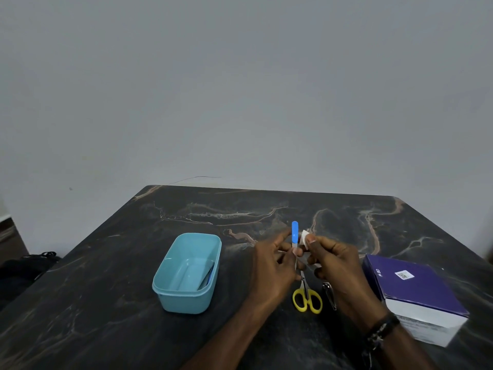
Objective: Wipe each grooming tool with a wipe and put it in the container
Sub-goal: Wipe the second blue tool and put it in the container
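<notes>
My left hand (274, 265) holds a blue-handled metal tool (294, 232) upright above the dark marble table (106, 289). My right hand (333, 260) pinches a small white wipe (305, 237) right beside the tool's handle. Below the hands lie yellow-handled scissors (307, 299) and a metal nail clipper (329, 293) on the table. To the left stands the light blue container (170, 292), with one blue-handled tool (208, 277) lying along its right inner side.
A purple and white box (416, 295) sits at the right, close to my right wrist. A grey wall rises behind the table. Dark items lie on the floor at the far left (29, 265).
</notes>
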